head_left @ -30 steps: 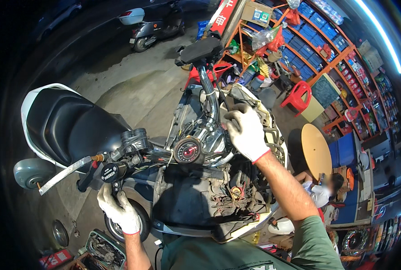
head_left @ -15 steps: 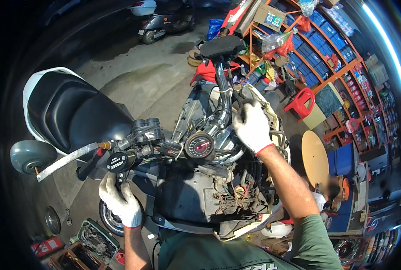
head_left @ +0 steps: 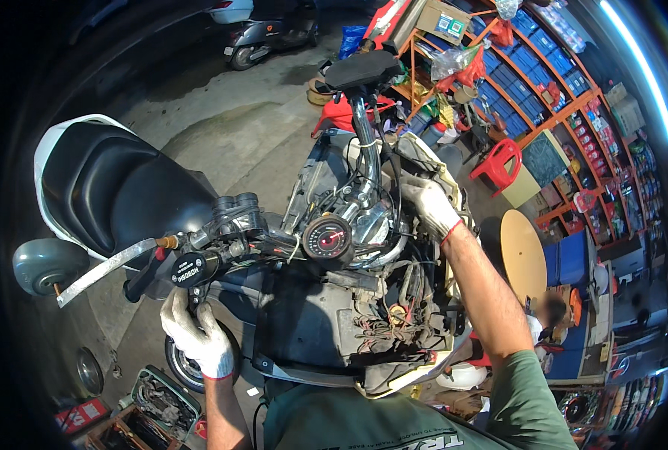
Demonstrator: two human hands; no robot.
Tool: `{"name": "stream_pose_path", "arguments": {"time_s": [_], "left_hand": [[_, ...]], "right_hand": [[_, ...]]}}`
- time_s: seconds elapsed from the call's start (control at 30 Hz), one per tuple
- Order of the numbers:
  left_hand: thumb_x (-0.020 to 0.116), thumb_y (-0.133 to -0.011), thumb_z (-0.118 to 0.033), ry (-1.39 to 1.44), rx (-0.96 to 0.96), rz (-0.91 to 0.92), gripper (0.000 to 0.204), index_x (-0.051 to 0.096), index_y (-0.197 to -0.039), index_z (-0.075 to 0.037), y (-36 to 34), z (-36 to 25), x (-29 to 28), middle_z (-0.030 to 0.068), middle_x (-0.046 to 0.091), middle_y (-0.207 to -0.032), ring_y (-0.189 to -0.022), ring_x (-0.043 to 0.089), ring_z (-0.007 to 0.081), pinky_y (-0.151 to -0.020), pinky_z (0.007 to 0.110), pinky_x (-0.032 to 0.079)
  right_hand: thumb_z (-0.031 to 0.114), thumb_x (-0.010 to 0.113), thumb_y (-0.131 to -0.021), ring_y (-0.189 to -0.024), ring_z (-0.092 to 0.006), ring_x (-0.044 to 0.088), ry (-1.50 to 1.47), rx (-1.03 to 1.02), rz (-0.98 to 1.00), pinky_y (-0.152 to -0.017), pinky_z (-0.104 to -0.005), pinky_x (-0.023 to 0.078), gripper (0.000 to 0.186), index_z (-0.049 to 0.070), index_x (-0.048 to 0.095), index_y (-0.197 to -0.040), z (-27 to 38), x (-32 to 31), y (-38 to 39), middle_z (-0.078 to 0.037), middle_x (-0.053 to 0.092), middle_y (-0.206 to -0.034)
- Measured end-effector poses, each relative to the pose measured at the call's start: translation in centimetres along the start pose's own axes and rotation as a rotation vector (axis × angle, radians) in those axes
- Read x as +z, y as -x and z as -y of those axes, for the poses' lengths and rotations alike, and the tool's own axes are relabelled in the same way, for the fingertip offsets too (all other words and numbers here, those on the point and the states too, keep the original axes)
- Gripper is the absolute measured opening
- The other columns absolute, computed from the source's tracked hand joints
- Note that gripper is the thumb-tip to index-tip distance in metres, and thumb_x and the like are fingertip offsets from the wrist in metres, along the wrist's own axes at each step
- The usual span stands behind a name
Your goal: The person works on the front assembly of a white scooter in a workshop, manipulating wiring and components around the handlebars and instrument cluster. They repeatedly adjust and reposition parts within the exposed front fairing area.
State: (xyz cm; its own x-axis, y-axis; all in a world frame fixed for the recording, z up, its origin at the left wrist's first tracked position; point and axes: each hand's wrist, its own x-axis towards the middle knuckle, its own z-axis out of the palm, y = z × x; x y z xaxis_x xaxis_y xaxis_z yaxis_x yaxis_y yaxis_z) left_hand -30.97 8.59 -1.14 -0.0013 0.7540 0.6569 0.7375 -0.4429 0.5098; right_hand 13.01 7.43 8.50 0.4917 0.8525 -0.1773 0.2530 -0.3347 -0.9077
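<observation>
My left hand (head_left: 197, 337), in a white work glove with a red cuff, pinches a small dark part just under a round black-capped cylinder (head_left: 194, 268) on the scooter's handlebar. My gloved right hand (head_left: 430, 204) reaches into the opened front of the scooter, beside a black cable (head_left: 398, 176). Its fingers are curled, and what they hold is hidden. Between my hands sits a round gauge (head_left: 327, 241) with a red-lit centre. Left of it are a black switch cluster (head_left: 238, 217) and a pale lever (head_left: 107, 274). A chrome tube (head_left: 365, 139) rises beyond the gauge.
Bundled wires (head_left: 390, 326) lie exposed near me. The black seat (head_left: 135, 187) and a mirror (head_left: 49, 266) stand left. A toolbox (head_left: 165, 397) is at lower left. Orange shelves (head_left: 533, 135), a red stool (head_left: 499, 166) and a round tan board (head_left: 523, 259) are right. Someone sits beyond it.
My right hand has moved slightly down and turned its fingers inward; the dark piece formerly at its fingertips no longer shows. My left hand keeps its place at the handlebar.
</observation>
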Motion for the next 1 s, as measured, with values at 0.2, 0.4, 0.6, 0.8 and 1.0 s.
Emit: {"name": "stream_pose_path", "arguments": {"time_s": [0.2, 0.4, 0.6, 0.8, 1.0], "left_hand": [[0.056, -0.095, 0.005, 0.037, -0.012, -0.002, 0.044, 0.055, -0.139, 0.001, 0.4, 0.5, 0.3, 0.0205, 0.058, -0.128, -0.115, 0.059, 0.0350, -0.101, 0.045, 0.047], [0.055, -0.096, 0.005, 0.087, -0.071, 0.052, 0.042, 0.055, -0.138, 0.000, 0.2, 0.1, 0.0, 0.0197, 0.057, -0.127, -0.116, 0.059, 0.0337, -0.102, 0.042, 0.047], [0.055, -0.097, 0.003, 0.126, -0.120, 0.060, 0.040, 0.054, -0.137, 0.001, 0.4, 0.8, 0.6, 0.0183, 0.056, -0.126, -0.115, 0.059, 0.0327, -0.102, 0.041, 0.047], [0.057, -0.097, 0.000, 0.067, -0.089, 0.044, 0.039, 0.056, -0.136, 0.002, 0.4, 0.8, 0.3, 0.0192, 0.056, -0.124, -0.114, 0.059, 0.0343, -0.100, 0.042, 0.047], [0.056, -0.096, 0.002, 0.121, -0.152, 0.104, 0.038, 0.056, -0.134, 0.003, 0.5, 0.8, 0.1, 0.0187, 0.055, -0.125, -0.114, 0.059, 0.0331, -0.099, 0.042, 0.048]], "right_hand": [[-0.001, 0.059, -0.093, -0.092, -0.0118, 0.067, -0.159, 0.090, 0.126, -0.083, -0.0252, 0.053, 0.032, -0.005, 0.068, -0.123, -0.4, 0.4, -0.3, -0.007, 0.073, -0.107], [-0.002, 0.058, -0.094, -0.088, -0.0095, 0.065, -0.038, 0.058, 0.191, -0.080, -0.0254, 0.053, 0.028, -0.003, 0.070, -0.120, -0.8, 0.1, -1.0, -0.005, 0.073, -0.104], [-0.003, 0.055, -0.096, -0.096, -0.0111, 0.064, -0.064, 0.052, 0.225, -0.089, -0.0270, 0.052, 0.031, -0.003, 0.071, -0.123, -0.3, 0.1, 0.3, -0.003, 0.073, -0.110], [0.000, 0.060, -0.089, -0.084, -0.0101, 0.065, 0.225, -0.117, 0.236, -0.079, -0.0257, 0.052, 0.033, -0.002, 0.075, -0.119, 0.8, -0.7, -0.2, -0.005, 0.075, -0.097], [-0.004, 0.055, -0.081, -0.096, -0.0143, 0.065, -0.004, 0.053, 0.317, -0.092, -0.0280, 0.050, 0.043, -0.007, 0.072, -0.121, 1.5, -1.4, 0.3, -0.008, 0.075, -0.108]]}}
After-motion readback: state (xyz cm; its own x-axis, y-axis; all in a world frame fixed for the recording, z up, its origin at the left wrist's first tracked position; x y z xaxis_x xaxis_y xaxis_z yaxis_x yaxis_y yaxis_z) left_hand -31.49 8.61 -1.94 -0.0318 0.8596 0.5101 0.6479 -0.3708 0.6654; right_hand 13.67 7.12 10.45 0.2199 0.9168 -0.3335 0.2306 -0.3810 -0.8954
